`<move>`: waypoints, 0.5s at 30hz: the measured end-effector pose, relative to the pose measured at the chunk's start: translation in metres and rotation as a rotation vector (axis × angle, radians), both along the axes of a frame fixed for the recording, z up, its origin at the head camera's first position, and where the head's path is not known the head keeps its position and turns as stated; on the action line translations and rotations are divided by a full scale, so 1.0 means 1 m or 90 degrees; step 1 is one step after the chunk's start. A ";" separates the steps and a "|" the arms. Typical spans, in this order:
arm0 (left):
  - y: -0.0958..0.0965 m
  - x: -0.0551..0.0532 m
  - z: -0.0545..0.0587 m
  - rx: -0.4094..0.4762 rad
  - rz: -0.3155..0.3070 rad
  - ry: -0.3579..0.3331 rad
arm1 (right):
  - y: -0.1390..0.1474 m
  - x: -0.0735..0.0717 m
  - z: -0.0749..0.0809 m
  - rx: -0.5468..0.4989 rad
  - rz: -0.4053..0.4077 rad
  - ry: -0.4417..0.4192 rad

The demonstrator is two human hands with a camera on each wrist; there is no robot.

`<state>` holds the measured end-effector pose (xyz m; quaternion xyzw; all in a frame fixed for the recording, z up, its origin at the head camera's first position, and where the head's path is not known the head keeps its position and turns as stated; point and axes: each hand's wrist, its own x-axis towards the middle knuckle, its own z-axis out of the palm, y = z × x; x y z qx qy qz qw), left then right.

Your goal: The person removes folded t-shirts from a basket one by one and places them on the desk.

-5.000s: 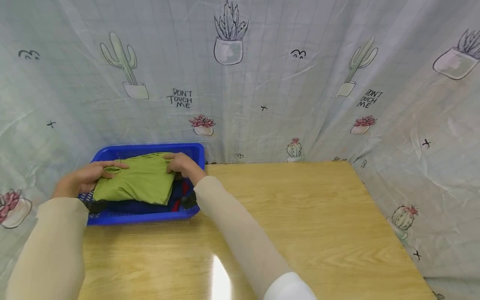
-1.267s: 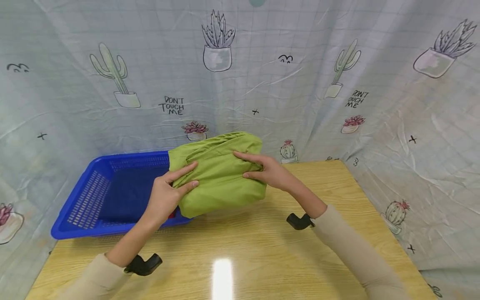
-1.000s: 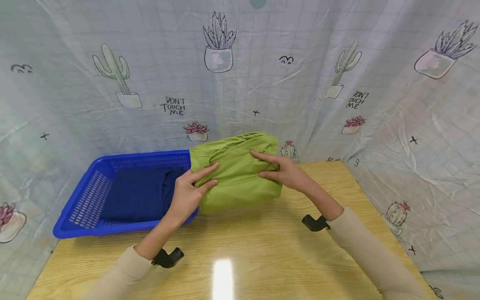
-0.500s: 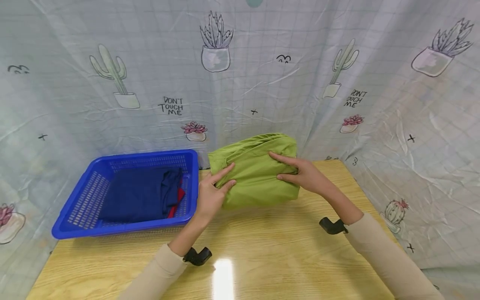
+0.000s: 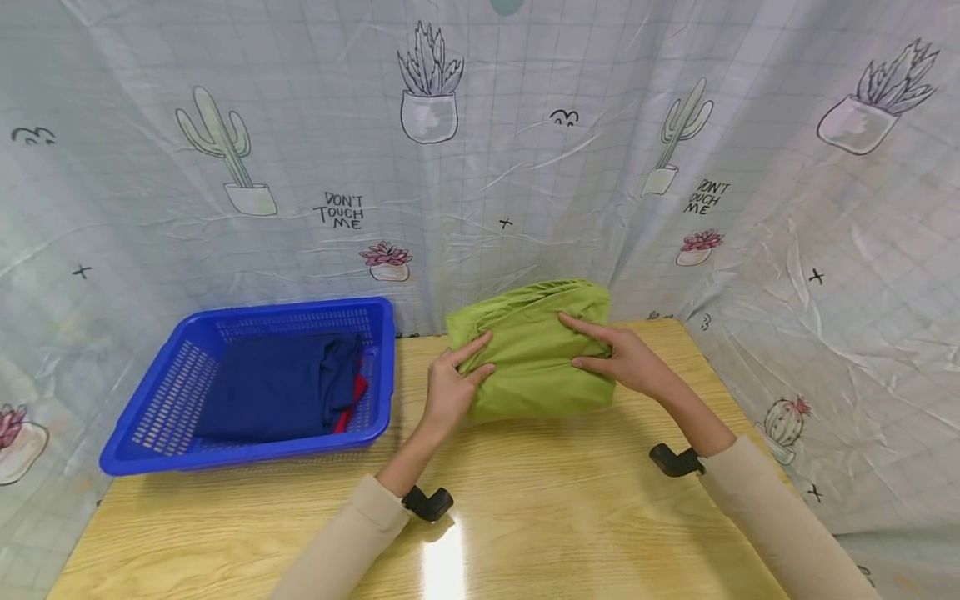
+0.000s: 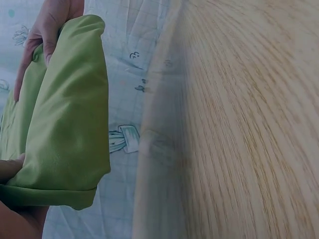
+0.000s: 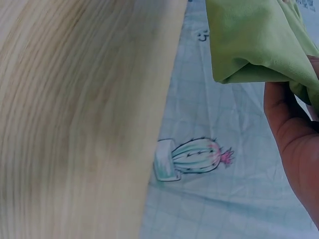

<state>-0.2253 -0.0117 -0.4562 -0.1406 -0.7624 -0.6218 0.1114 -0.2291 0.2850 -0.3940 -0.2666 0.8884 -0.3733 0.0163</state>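
A folded piece of lime-green cloth (image 5: 536, 358) is held between my two hands over the back middle of the table. My left hand (image 5: 448, 385) grips its left end, thumb and forefinger on the near face and the other fingers hidden behind. At the opposite end my right hand (image 5: 630, 360) grips it the same way. The left wrist view shows the green cloth (image 6: 70, 114) raised off the wood, its long folded edge facing the camera. In the right wrist view a corner of the cloth (image 7: 249, 45) hangs just above the right hand (image 7: 294, 144).
A blue plastic basket (image 5: 281, 454) stands at the back left of the wooden table (image 5: 555, 500). Inside lie a folded navy cloth (image 5: 273, 387) and a bit of red cloth (image 5: 352, 404). A cactus-printed curtain (image 5: 510, 167) hangs right behind the table's back edge and along its right side.
Both hands have lifted the green cloth out of the basket and carried it right, most recently also slightly lower. The navy cloth and some red cloth in the basket are now uncovered.
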 end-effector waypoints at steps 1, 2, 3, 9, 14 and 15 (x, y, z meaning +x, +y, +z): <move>0.002 -0.002 -0.001 0.001 0.000 -0.009 | 0.001 -0.001 -0.002 0.001 -0.004 0.001; 0.004 -0.004 -0.001 0.002 0.002 -0.020 | 0.002 -0.001 -0.003 -0.001 -0.009 -0.001; 0.006 -0.005 -0.002 0.002 0.003 -0.029 | 0.003 -0.002 -0.005 -0.003 -0.011 -0.002; 0.017 -0.018 -0.007 0.007 0.014 -0.074 | 0.010 -0.008 -0.015 -0.029 -0.033 -0.054; 0.025 -0.026 -0.011 0.037 0.018 -0.125 | 0.017 -0.016 -0.022 -0.035 -0.049 -0.089; 0.026 -0.028 -0.013 0.043 0.020 -0.132 | 0.017 -0.018 -0.023 -0.037 -0.052 -0.092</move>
